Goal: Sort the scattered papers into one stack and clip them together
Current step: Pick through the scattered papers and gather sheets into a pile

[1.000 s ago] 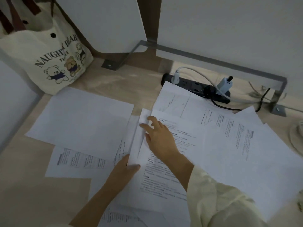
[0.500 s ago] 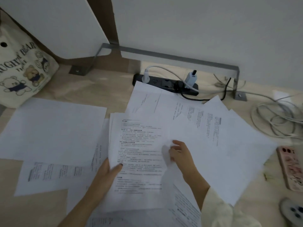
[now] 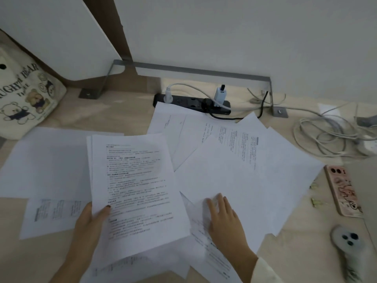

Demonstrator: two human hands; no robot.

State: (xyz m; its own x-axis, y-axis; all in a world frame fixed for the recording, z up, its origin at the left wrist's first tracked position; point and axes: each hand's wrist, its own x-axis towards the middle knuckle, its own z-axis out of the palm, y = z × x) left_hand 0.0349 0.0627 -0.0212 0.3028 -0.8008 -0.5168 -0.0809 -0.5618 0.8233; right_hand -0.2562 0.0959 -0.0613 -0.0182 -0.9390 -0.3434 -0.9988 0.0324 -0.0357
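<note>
White printed stack (image 3: 134, 186) pinched in left hand (image 3: 89, 223); right hand (image 3: 224, 217) flat, released, on loose sheets (image 3: 244, 180).

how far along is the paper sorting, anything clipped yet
Early. Done: a few printed sheets are gathered in the left hand. In hand: the right hand lies on a blank sheet to the right. Left: loose pages cover the desk; nothing clipped, small clips lie beside the phone.

Printed papers (image 3: 234, 166) scattered, overlapping
</note>
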